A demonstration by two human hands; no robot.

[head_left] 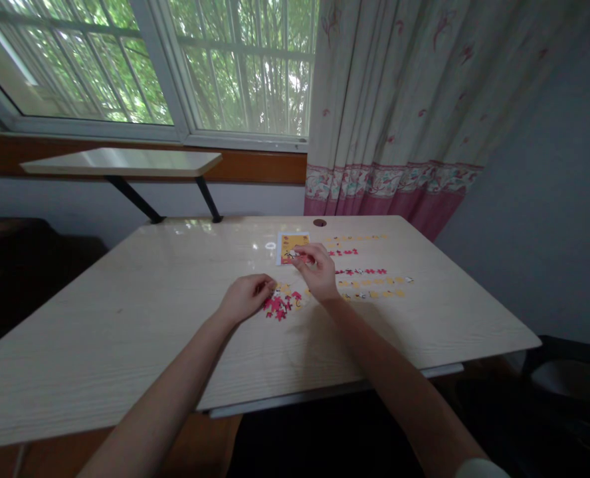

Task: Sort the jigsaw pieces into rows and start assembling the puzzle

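A small orange-and-white picture card (291,247) lies on the pale wooden table (125,318). My right hand (319,270) reaches over its near edge, fingers pinched together; whether a piece is in them I cannot make out. My left hand (248,297) rests curled on the table, just left of a heap of red puzzle pieces (278,305). Rows of yellow and red puzzle pieces (369,282) are laid out to the right of my right hand.
A round cable hole (319,222) sits at the table's far edge. Behind it are a window (150,66), a small wall shelf (120,161) on brackets and a flowered curtain (404,106). A dark chair part (569,378) shows at the lower right.
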